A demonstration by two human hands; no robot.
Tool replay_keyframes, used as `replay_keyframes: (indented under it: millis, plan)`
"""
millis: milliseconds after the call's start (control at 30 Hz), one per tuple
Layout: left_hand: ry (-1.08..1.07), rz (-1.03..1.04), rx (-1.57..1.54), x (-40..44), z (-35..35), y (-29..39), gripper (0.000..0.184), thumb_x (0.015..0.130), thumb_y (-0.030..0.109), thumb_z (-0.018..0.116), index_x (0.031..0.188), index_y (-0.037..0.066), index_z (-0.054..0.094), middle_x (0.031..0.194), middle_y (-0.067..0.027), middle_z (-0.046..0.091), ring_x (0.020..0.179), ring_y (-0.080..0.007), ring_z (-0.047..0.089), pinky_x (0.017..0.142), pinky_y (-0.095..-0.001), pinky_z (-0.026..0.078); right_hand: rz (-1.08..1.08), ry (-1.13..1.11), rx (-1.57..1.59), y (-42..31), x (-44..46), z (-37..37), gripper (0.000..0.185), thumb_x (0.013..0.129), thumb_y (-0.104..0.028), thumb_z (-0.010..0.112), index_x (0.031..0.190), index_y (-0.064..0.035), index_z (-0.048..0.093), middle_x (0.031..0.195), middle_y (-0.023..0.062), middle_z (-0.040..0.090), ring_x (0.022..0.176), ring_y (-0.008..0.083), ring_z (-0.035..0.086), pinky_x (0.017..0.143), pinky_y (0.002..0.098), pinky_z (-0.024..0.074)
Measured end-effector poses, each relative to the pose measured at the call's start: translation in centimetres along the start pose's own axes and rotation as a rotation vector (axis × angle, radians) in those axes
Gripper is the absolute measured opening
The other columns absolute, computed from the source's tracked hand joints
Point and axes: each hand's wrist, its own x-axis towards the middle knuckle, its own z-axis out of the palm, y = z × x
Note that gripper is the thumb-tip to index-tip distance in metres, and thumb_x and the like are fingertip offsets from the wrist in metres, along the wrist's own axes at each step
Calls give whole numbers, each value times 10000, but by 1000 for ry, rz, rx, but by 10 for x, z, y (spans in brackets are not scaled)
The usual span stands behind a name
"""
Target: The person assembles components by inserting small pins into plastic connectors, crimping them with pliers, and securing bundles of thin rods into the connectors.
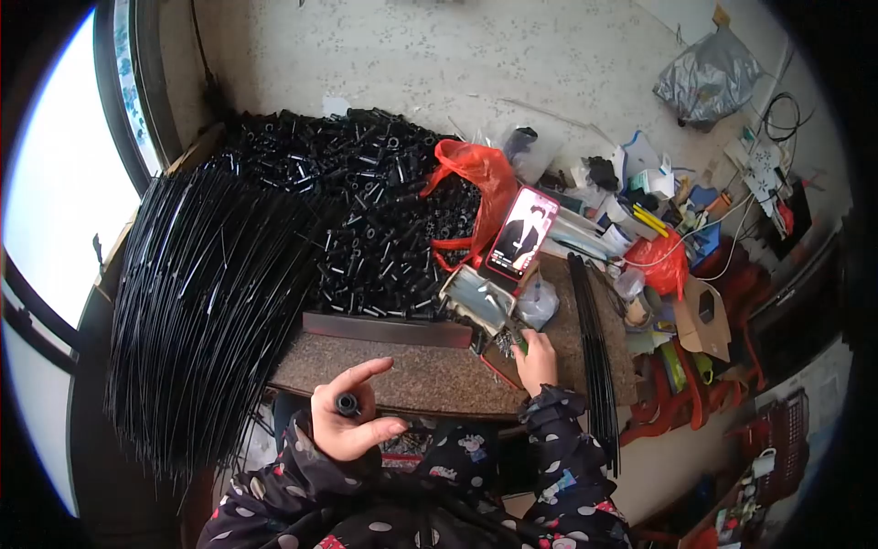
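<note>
My left hand (352, 412) is over the table's front edge, with a small black cylindrical part (347, 403) held against the palm by the curled fingers. Its thumb and index finger are spread apart. At the front right of the table, my right hand (536, 361) is closed around a green-handled tool (521, 348), whose tip reaches a small heap of metal bits (505, 341). Just behind it lie a clear-topped box (478, 300) and a clear plastic bag (538, 303).
Black parts (380, 247) are piled at the back, behind a dark bar (389, 330). Long black rods (210, 293) fill the left side; more rods (596, 357) lie at the right. A lit phone (523, 233) leans near a red bag (485, 178).
</note>
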Motion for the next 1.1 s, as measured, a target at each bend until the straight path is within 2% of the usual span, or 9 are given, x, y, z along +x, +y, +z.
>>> replay_keyframes:
  millis: [167,200,333,433,567,700,833,967,1100]
  plan:
    - [-28,-23,7,4,4,-4,604,627,110,784,1157,-22,525,478,53,429,449,0,358,441,-179,247,-125,-138,-77,-2,9,-4,238,719,-21,548,957,-42,541,818,151,577,838,330,541,714,409,448]
    - [-34,-17,9,4,4,-6,598,631,107,782,1156,-22,526,479,53,430,451,-1,359,441,-180,247,-172,-117,-71,1,10,-1,256,666,11,596,906,-46,528,810,159,558,810,346,541,699,417,442]
    - [-47,4,24,5,6,-3,530,655,94,765,1123,-22,546,483,52,439,457,0,365,445,-178,256,-258,-110,-89,8,9,4,266,657,22,581,908,-46,524,810,149,557,838,332,527,725,405,435]
    - [-47,1,31,2,8,4,463,682,90,745,1092,-24,563,487,46,455,463,3,370,449,-176,267,-284,-50,-101,6,6,1,187,746,-12,466,920,-40,529,823,128,576,822,320,525,711,408,444]
    - [-57,-6,42,-6,7,11,408,703,92,730,1064,-21,577,490,39,469,469,2,376,456,-177,277,-110,-22,-31,16,5,10,251,695,-27,626,924,-19,526,856,181,560,838,361,528,718,429,428]
    - [-75,8,59,-15,8,19,384,710,101,727,1045,-21,583,492,36,472,472,1,379,453,-181,275,-43,18,12,15,7,7,242,722,-65,636,934,-16,530,844,193,557,838,380,529,712,440,426]
    - [-114,-28,47,-23,9,25,382,715,113,727,1041,-24,583,492,39,467,477,0,380,447,-189,269,-129,-16,12,17,9,6,250,718,-69,641,930,-14,520,834,189,559,829,375,527,715,437,425]
    - [-106,-107,48,-30,12,33,385,694,133,730,1027,-12,602,522,48,475,490,-10,373,470,-192,259,-291,-174,-190,10,10,2,142,753,-43,508,894,-50,523,829,143,570,857,327,525,715,415,445]
    - [-95,-75,85,-33,8,34,373,691,142,732,1013,-3,611,522,40,482,493,-15,387,473,-194,272,-371,-118,-205,0,9,-2,111,766,-34,455,860,-59,509,808,119,570,840,308,523,705,406,448]
